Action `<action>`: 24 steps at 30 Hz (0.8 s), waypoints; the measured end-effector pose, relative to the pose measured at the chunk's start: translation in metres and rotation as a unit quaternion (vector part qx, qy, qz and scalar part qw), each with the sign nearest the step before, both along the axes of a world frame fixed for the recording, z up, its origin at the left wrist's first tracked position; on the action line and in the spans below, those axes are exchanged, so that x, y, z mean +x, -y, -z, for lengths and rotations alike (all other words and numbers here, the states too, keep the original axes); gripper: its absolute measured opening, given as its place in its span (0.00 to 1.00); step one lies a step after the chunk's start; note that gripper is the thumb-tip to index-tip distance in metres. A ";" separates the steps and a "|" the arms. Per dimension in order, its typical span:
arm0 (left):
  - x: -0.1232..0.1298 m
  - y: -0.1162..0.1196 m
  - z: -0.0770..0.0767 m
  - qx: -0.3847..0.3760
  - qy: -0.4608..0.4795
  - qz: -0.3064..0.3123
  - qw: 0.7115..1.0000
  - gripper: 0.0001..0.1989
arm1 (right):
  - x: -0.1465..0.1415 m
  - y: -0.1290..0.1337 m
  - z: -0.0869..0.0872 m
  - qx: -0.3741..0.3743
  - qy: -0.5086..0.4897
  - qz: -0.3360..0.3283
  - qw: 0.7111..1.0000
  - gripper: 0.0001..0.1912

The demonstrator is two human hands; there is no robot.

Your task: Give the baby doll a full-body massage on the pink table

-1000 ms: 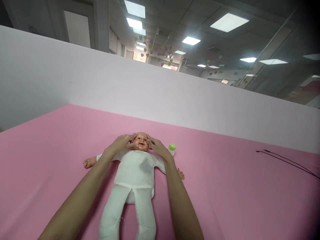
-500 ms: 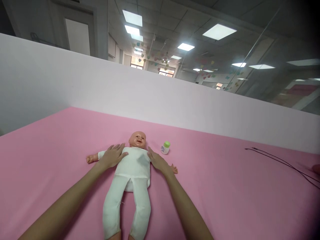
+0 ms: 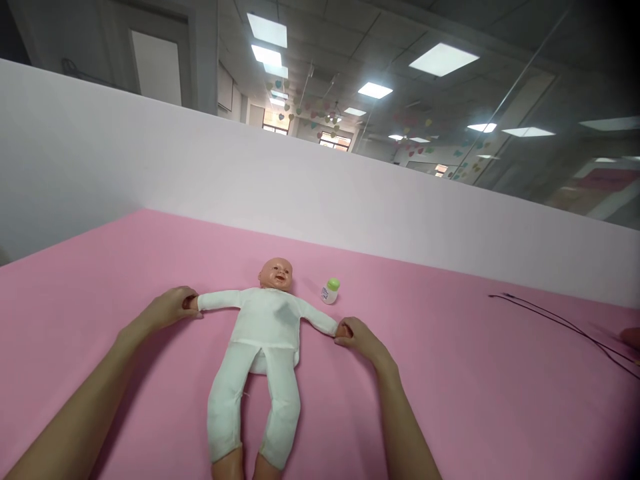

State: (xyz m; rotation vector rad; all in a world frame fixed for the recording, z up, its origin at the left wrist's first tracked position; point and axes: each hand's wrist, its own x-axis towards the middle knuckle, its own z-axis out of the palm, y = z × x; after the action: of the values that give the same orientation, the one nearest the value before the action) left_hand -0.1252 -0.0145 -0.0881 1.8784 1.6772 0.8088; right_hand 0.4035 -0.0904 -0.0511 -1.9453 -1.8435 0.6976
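Observation:
A baby doll in white clothes lies on its back on a pink surface, head away from me and arms spread wide. My left hand is closed round the doll's hand at the left end of its outstretched arm. On the other side, my right hand grips the doll's other hand between thumb and fingers. Both doll hands are mostly covered by my fingers. Near the doll's head, to the right, stands a small clear bottle with a green cap.
Thin dark cords lie on the pink surface at the right. Beside them, a blurred reddish thing shows at the edge. A low white wall runs behind, with glass above it.
Both my hands have moved outward from the doll's chest and shoulders along its arms. They were lying open on it and have now closed round its hands.

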 end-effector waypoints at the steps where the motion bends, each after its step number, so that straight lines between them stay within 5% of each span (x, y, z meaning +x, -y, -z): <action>1: 0.000 0.000 0.000 -0.006 0.011 0.015 1.000 0.18 | 0.002 0.000 0.000 0.008 -0.024 0.000 1.000 0.08; 3: 0.003 -0.002 0.001 -0.009 0.070 0.026 0.997 0.21 | 0.004 -0.002 0.001 0.022 -0.094 0.007 0.995 0.10; 6: 0.016 -0.006 0.008 0.023 0.260 -0.069 0.963 0.29 | 0.002 -0.008 0.004 0.068 -0.238 0.060 0.967 0.24; 9: 0.039 -0.010 0.019 0.034 0.390 -0.142 0.909 0.31 | -0.011 -0.020 0.016 0.136 -0.399 0.161 0.892 0.37; 11: 0.055 -0.010 0.024 0.036 0.408 -0.145 0.901 0.29 | -0.028 -0.028 0.028 0.158 -0.481 0.203 0.838 0.36; 13: 0.070 -0.007 0.024 0.062 0.396 -0.134 0.906 0.26 | -0.048 -0.032 0.039 0.165 -0.518 0.207 0.814 0.31; 16: 0.089 0.005 0.017 0.136 0.356 -0.076 0.922 0.19 | -0.078 -0.030 0.047 0.200 -0.491 0.164 0.832 0.27; 20: 0.108 0.026 0.007 0.243 0.196 0.044 0.949 0.12 | -0.105 -0.015 0.042 0.290 -0.343 0.060 0.891 0.28; 24: 0.117 0.034 0.004 0.379 -0.002 0.227 0.897 0.11 | -0.117 -0.003 0.035 0.334 -0.110 -0.158 0.923 0.17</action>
State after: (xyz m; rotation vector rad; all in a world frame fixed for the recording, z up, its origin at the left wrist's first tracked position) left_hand -0.0086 -0.0482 -0.0923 2.6292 0.8752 1.3647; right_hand 0.2860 -0.0877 -0.0860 -1.1070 -1.9311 0.2871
